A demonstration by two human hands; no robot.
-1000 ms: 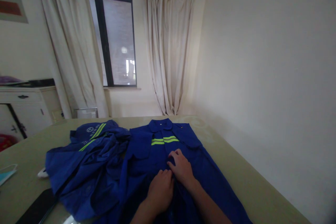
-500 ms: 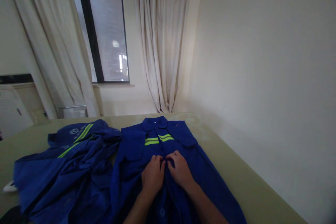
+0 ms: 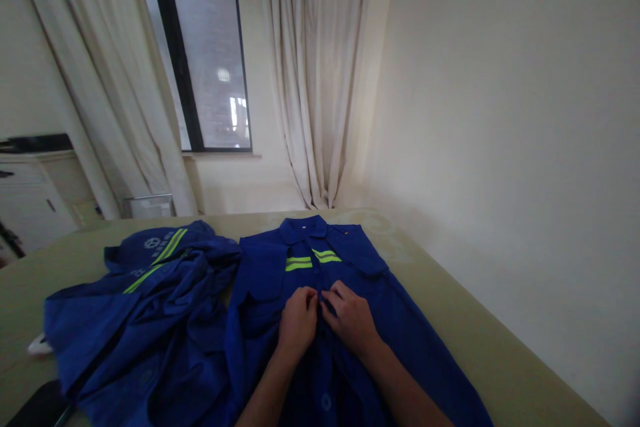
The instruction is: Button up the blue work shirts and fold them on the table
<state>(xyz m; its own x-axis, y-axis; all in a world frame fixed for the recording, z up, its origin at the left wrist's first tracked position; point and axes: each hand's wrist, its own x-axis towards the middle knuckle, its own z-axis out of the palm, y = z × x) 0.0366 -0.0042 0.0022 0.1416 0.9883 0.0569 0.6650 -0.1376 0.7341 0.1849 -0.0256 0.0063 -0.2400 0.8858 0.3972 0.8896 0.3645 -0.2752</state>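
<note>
Directly under both my hands lies the blue work jacket (image 3: 273, 283), spread front side up on the pale green surface (image 3: 465, 327), its collar (image 3: 303, 229) beyond my fingertips. My left hand (image 3: 300, 320) and right hand (image 3: 349, 313) are nearly touching over the front opening, fingers curled and tips brought close to the cloth edges. Blue on blue in poor light, I cannot tell whether either one has fabric pinched tight.

I'd expect this cloth to be fairly light, soft enough to fold under a fingertip yet with some body, since the panels beyond my hands lie almost flat. It hardly looks fragile; slack fabric sliding out of line seems the likelier nuisance. Best hold, I judge, is right at the front edges between my thumbs, where small pinches would do. The reflective stripes (image 3: 299, 263) just past my fingers sit slightly uneven across the opening, a useful guide for lining up. A button (image 3: 327, 402) shows nearer me than my wrists; to the left of my left hand, a second blue garment (image 3: 145, 327) lies rumpled.
</note>
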